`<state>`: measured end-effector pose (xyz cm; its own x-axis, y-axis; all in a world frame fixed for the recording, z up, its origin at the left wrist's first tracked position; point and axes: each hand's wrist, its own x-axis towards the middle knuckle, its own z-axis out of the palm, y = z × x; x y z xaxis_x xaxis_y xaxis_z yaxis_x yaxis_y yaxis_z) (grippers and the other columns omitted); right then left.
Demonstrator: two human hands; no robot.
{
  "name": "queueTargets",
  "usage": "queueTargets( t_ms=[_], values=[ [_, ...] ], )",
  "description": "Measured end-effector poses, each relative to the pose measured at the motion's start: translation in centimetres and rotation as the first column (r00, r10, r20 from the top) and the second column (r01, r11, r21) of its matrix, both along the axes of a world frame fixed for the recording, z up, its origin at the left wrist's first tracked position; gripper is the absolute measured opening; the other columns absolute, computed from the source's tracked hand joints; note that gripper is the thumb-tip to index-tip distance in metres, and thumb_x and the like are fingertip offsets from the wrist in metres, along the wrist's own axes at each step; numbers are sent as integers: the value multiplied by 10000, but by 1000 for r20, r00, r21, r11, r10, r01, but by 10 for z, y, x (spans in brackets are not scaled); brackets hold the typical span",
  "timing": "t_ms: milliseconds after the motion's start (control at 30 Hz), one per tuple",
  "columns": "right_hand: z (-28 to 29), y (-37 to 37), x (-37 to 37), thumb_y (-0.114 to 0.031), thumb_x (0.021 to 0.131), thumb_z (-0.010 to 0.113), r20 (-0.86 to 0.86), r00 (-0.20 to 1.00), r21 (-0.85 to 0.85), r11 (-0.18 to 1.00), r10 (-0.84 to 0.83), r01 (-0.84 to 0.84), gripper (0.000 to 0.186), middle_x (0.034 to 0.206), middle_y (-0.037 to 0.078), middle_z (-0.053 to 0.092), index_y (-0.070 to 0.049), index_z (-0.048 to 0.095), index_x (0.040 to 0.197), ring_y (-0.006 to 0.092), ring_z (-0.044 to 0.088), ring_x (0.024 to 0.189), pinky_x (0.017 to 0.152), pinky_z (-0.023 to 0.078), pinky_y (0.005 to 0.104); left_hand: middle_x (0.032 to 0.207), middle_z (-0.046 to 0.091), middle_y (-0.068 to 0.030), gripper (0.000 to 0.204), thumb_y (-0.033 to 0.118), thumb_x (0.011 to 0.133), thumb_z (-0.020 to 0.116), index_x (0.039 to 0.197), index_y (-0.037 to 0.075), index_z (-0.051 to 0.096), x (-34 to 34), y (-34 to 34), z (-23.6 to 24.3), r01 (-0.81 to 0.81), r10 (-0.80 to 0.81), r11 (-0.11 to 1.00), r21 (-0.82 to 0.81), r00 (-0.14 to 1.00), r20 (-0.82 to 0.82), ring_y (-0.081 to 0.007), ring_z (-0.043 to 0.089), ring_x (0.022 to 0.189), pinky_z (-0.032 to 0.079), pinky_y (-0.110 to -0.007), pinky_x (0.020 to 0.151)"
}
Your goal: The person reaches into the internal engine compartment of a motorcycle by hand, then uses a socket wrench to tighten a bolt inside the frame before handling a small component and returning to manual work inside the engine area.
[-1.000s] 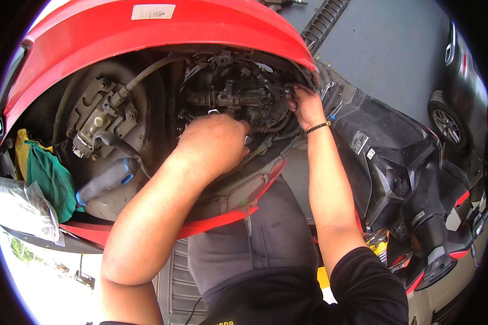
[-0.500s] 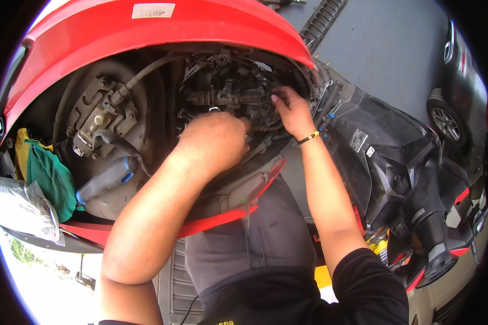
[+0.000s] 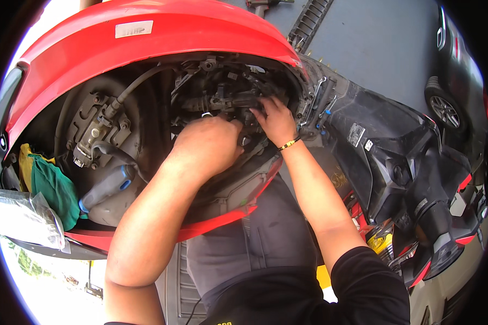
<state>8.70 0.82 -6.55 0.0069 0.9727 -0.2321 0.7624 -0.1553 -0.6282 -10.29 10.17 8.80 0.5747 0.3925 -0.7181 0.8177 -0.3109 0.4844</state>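
My left hand point(image 3: 209, 143) is closed in a fist inside the open body of a red scooter. A bright metal ring point(image 3: 207, 115) shows at its far edge and a metal end point(image 3: 246, 141) beside its fingers; the rest of what it grips is hidden. To its right, my right hand point(image 3: 276, 122) reaches in with thumb and fingers apart. Its fingertips rest at the dark, dirty engine parts point(image 3: 230, 100), where hoses and brackets crowd together. Nothing shows in its grasp.
Left in the bay lie a grey-blue tool handle point(image 3: 106, 189), a green cloth point(image 3: 54, 187) and a fuel-pump-like unit point(image 3: 95, 132). The red body rim point(image 3: 162, 46) curves around the bay. Wrenches point(image 3: 317, 95) lie on the right edge, by black scooter panels point(image 3: 390, 141).
The view has shifted, sliding the scooter slightly left and down. My right thumb has drawn away from its fingers, toward my left hand. My left hand stays closed in about the same spot.
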Motion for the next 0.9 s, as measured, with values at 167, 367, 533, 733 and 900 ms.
queueTargets(
  t_ms=[167,367,533,733,900],
  values=[
    [-6,-3,-2,-226,813,750,43,999,157,987,-16,9,275,1003,133,610,-62,667,1018,360,642,873,761,543,433,978,679,-205,375,278,825,717,1099,29,660,1,-1,-3,22,-22,1000,18,1000,14,-376,659,957,528,-471,834],
    [-9,-6,-3,-239,812,755,63,994,111,991,-88,80,297,1092,128,579,-59,674,1034,347,637,897,775,539,429,993,674,-212,381,266,824,718,1114,27,653,3,1,-1,37,-38,999,-30,999,-37,-381,652,966,523,-474,838],
    [-7,-5,6,-244,818,755,-34,993,31,993,-109,111,316,1118,107,595,-97,683,1088,349,643,946,814,542,418,1115,630,-202,366,229,829,718,1133,40,644,7,-9,-6,-94,93,996,4,991,97,-380,628,1032,507,-469,889],
    [-8,-2,19,-209,812,728,-51,999,94,996,11,-6,273,1073,67,612,-113,676,1062,348,636,909,799,534,427,1216,586,-152,319,232,859,668,1138,79,651,52,-17,-52,54,-59,953,299,998,10,-381,605,1091,467,-479,963],
    [-12,-3,13,-177,801,729,-113,994,60,998,4,2,243,1092,91,593,-79,659,1012,343,627,939,800,532,427,1184,633,-132,281,229,872,634,1133,130,670,53,-26,-108,-193,178,945,262,981,81,-347,627,1064,439,-506,989]
  ],
)
